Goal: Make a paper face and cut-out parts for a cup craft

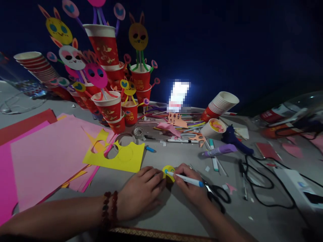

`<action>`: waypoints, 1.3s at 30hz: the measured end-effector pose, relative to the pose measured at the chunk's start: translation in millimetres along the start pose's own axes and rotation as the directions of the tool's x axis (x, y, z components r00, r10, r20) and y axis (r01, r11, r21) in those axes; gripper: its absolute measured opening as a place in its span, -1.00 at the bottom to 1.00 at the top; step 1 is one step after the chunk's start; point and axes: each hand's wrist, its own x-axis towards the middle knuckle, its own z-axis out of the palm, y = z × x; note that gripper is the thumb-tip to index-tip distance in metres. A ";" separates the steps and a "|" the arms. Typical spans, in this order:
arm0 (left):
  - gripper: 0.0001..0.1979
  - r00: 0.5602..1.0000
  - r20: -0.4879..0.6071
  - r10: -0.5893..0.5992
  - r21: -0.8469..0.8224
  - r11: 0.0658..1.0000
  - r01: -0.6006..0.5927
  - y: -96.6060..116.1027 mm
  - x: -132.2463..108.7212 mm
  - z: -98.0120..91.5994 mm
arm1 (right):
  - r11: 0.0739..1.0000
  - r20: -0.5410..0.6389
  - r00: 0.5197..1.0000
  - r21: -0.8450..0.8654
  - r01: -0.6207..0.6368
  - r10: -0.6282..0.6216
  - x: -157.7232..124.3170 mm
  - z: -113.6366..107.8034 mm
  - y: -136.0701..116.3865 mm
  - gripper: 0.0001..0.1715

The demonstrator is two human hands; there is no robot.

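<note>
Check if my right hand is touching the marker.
Touching. The head view shows your right hand gripping the marker near its tip, with the barrel against the fingers.

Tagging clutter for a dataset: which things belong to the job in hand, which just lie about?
In use:
- yellow disc
- white marker, tip on it
- left hand, at the disc's edge
- right hand, holding the marker

Apparently lying about:
- scissors
- pink sheets
- right-side cup stack
</note>
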 end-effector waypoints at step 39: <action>-0.38 1.000 0.028 0.005 0.000 1.000 -0.005 -0.5 0.0 -2.0 | 1.000 -0.019 1.000 0.022 -0.014 0.014 -0.4 1.8 3.7 -0.80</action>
